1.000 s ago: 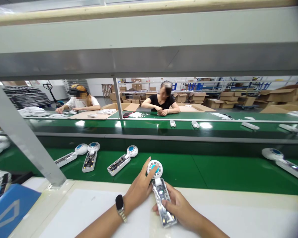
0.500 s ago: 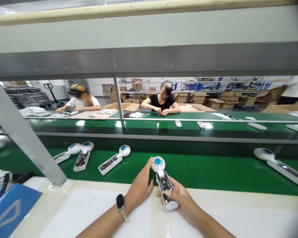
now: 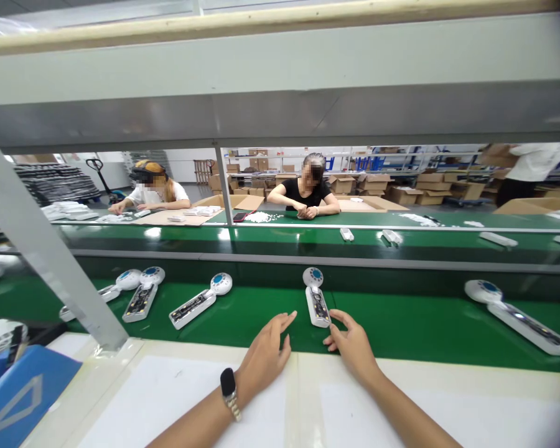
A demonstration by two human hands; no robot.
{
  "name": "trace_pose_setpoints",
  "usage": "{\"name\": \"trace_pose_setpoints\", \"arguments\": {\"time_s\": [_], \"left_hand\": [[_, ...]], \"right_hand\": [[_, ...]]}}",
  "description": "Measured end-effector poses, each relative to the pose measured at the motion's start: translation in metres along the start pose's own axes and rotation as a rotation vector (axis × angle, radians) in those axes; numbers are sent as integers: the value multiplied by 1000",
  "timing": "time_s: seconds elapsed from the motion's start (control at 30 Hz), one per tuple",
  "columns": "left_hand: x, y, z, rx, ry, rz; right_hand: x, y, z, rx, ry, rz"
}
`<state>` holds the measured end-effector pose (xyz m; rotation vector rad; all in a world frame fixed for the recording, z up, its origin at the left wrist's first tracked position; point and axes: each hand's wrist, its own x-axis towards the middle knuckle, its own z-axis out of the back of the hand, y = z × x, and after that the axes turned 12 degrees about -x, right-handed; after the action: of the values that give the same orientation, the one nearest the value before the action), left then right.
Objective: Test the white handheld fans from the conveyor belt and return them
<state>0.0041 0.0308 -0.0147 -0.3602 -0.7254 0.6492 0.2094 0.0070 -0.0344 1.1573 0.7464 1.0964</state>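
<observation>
A white device with a round head, a blue centre and a bare circuit board lies on the green belt. My right hand is just right of its lower end, thumb and fingers apart; whether a fingertip touches it I cannot tell. My left hand, with a watch on the wrist, hovers at the belt's near edge, fingers apart and holding nothing. Similar devices lie to the left and to the right on the belt.
A white worktop borders the belt. At the left are a slanted metal post and a blue bin. A shelf beam spans overhead. Across the line two people sit at a green table; another person stands at the far right.
My right hand has let go of the device, which now lies farther forward on the belt. The other near-belt devices have shifted left, while white parts on the far belt have shifted right.
</observation>
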Motion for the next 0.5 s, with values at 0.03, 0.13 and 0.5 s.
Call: {"name": "trace_pose_setpoints", "arguments": {"time_s": [0.03,0.13,0.5], "left_hand": [[0,-1,0,-2,-2,-12],[1,-1,0,-10,-2,-55],[0,-5,3,-49,32,-121]], "right_hand": [[-2,1,0,-30,-15,30],[-9,3,-1,-63,-59,92],[-18,11,-4,-64,163,176]]}}
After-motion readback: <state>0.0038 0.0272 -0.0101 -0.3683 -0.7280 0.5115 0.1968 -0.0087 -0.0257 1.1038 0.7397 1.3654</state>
